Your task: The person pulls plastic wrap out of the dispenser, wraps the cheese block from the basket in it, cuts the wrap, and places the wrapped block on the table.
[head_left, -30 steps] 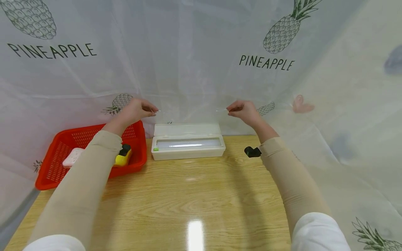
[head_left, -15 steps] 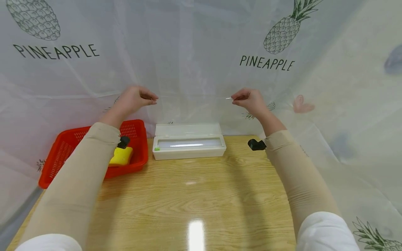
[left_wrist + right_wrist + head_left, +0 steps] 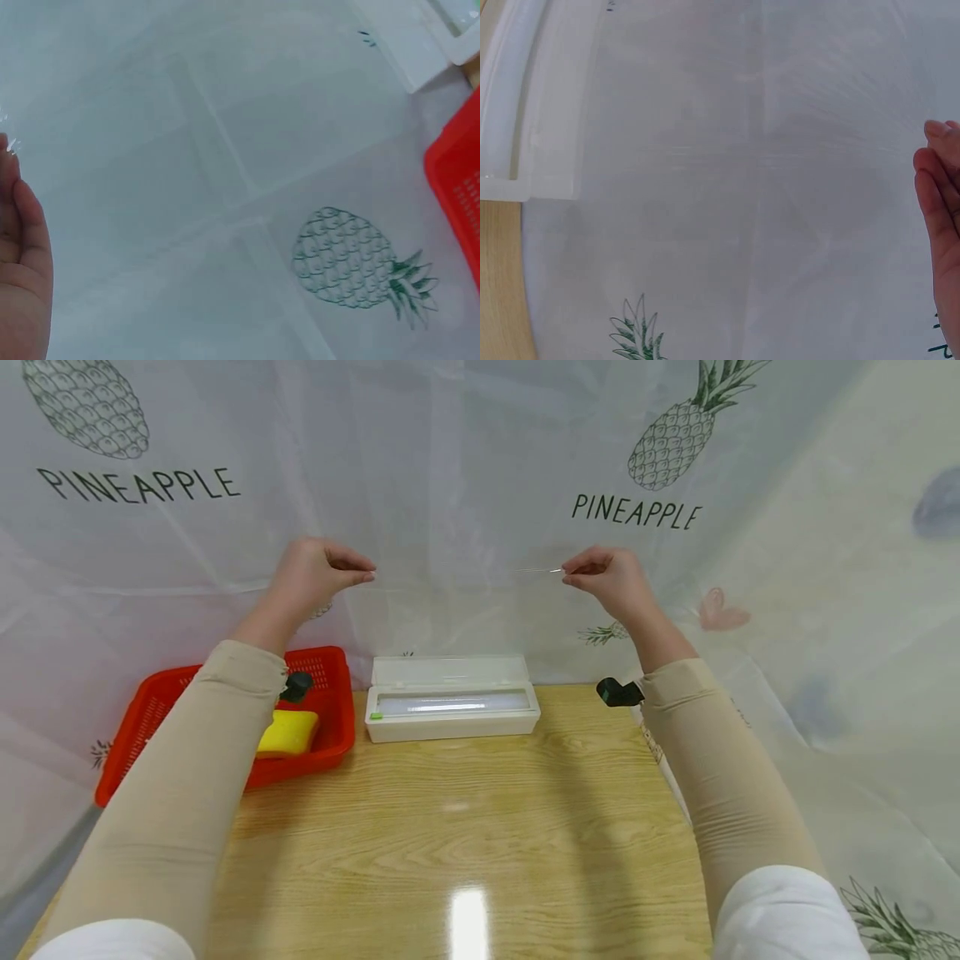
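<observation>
My left hand point(image 3: 315, 575) pinches one corner of a sheet of clear cling film point(image 3: 855, 112) between thumb and fingers. The right hand point(image 3: 611, 581) pinches the opposite corner, and a bright glint of film shows at its fingertips. Fine creases fan out from that pinch in the right wrist view. Both hands are raised well above a white cling film dispenser point(image 3: 453, 725), one to each side of it. Its lid point(image 3: 450, 670) stands up at the back, with the shiny roll point(image 3: 450, 702) inside. Most of the film is too transparent to make out.
A red plastic basket point(image 3: 345, 718) stands left of the dispenser, partly behind the left sleeve, with a yellow sponge point(image 3: 288, 732) in it. Both rest on a wood-grain table point(image 3: 450, 827). A white pineapple-print curtain point(image 3: 450, 468) hangs close behind the dispenser.
Both hands have risen steadily above the dispenser and moved slightly apart, still pinching the film. The dispenser and basket stay where they were on the table.
</observation>
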### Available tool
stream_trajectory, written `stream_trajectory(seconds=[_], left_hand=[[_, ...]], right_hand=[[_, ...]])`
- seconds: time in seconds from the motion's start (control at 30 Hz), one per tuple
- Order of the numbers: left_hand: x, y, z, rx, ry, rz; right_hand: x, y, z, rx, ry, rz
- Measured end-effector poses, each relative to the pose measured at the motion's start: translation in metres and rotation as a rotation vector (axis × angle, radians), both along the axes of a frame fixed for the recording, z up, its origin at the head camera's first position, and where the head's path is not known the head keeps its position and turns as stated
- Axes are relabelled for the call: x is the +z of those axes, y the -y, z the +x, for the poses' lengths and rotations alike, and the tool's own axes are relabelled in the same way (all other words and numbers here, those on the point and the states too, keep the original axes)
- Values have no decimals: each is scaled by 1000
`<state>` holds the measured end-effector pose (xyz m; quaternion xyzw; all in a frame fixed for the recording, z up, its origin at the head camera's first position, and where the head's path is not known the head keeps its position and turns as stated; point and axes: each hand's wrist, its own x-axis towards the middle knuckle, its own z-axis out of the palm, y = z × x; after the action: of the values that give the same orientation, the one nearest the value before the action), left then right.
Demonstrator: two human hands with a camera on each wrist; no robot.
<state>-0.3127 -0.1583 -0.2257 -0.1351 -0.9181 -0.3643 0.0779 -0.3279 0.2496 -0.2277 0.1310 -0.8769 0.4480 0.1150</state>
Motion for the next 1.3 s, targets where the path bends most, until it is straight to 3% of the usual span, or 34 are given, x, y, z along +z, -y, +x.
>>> stream_trajectory(seconds=[0.13,0.33,0.5,0.63,0.73,0.83,0.93,1.13,1.3], left_hand=[[2,1,10,-31,-44,7],[-1,3,38,-84,-129,18],[-9,2,69,-42,-107,77],[-18,3,91,16,-115,56],[-23,4,103,27,-126,44],[-30,6,115,1,-144,40],[-39,8,127,-37,-143,43],[-63,10,146,-102,4,180],[-93,14,165,-264,63,318]], right_hand=[[2,-1,10,-15,-4,-15],[1,-5,34,-1,-70,110],[-3,-10,57,28,-144,212],[-9,-17,75,72,-191,266],[-16,-24,89,107,-204,263],[-25,-31,102,144,-169,216],[-36,-38,112,204,-114,103],[-67,-50,128,392,-11,-208],[-95,-54,149,499,89,-335]])
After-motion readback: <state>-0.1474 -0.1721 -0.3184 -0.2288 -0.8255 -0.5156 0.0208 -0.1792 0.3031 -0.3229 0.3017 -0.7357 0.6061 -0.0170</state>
